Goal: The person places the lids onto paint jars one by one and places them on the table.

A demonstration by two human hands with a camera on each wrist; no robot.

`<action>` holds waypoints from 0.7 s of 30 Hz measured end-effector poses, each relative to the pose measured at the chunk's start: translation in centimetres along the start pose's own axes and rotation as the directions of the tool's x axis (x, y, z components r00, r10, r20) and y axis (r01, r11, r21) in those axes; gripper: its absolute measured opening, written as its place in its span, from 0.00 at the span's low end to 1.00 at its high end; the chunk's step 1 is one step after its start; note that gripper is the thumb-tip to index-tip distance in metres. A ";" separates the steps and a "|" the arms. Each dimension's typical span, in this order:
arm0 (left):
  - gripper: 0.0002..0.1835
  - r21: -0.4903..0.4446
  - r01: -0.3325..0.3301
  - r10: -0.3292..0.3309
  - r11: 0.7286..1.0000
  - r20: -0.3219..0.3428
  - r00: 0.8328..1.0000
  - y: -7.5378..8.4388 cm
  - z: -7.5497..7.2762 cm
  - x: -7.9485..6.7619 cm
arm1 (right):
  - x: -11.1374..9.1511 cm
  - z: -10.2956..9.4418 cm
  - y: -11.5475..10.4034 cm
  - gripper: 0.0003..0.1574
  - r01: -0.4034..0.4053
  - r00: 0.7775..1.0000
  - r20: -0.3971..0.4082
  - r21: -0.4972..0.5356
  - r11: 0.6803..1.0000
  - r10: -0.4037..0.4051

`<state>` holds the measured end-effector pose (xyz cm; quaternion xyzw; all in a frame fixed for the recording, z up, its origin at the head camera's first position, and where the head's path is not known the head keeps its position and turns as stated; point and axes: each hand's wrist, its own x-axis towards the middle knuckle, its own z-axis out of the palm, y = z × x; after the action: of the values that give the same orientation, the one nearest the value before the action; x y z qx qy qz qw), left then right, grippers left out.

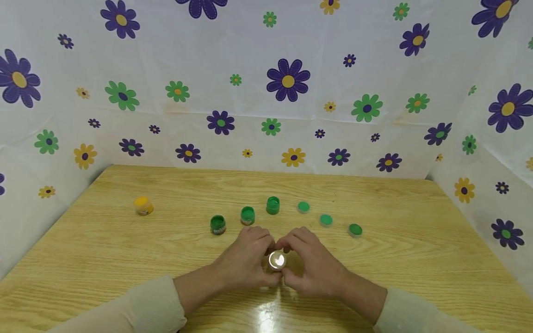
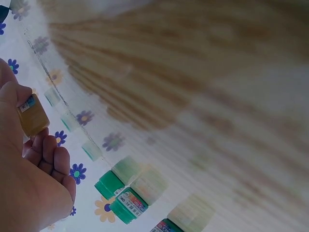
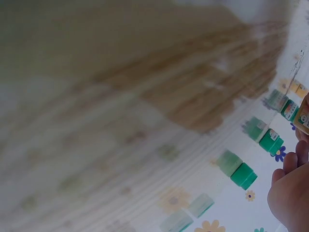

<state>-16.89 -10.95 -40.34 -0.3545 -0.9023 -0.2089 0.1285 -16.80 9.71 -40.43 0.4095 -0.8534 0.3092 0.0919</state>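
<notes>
A small gold-brown paint jar (image 1: 277,260) with a pale, shiny round top is held between both hands near the front middle of the table. My left hand (image 1: 250,261) grips it from the left, thumb at the near side and fingers curled at the far side. From the right, my right hand (image 1: 314,266) has its thumb and curled fingers at the same jar. In the left wrist view the jar (image 2: 34,115) shows a label under the left thumb. The right wrist view catches the jar (image 3: 303,116) at its edge, above the right fingers (image 3: 290,163).
Beyond the hands stand three uncapped green paint jars (image 1: 218,225), (image 1: 247,216), (image 1: 272,205) in a slanting row. Three green lids (image 1: 303,207), (image 1: 326,220), (image 1: 355,230) lie to their right. A yellow paint jar (image 1: 143,206) stands far left. Flowered cloth (image 1: 250,101) surrounds the wooden table (image 1: 125,249).
</notes>
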 end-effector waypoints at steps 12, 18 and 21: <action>0.17 0.014 -0.008 0.008 1.000 -0.003 1.000 0.0 0.0 0.1 | 0.0 -0.1 0.0 0.17 -0.021 1.000 0.011 -0.006 1.000 0.021; 0.16 0.013 -0.013 0.013 1.000 -0.008 1.000 -0.1 0.1 0.1 | 0.0 -0.1 0.0 0.14 -0.036 0.999 0.012 -0.004 0.999 0.036; 0.16 0.010 -0.014 0.015 1.000 -0.014 1.000 -0.1 0.1 0.1 | 0.0 0.0 0.0 0.14 -0.041 0.999 0.016 -0.007 0.999 0.041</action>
<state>-17.00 -10.90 -40.37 -0.3590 -0.8998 -0.2061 0.1380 -16.83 9.77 -40.44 0.3940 -0.8634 0.3048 0.0800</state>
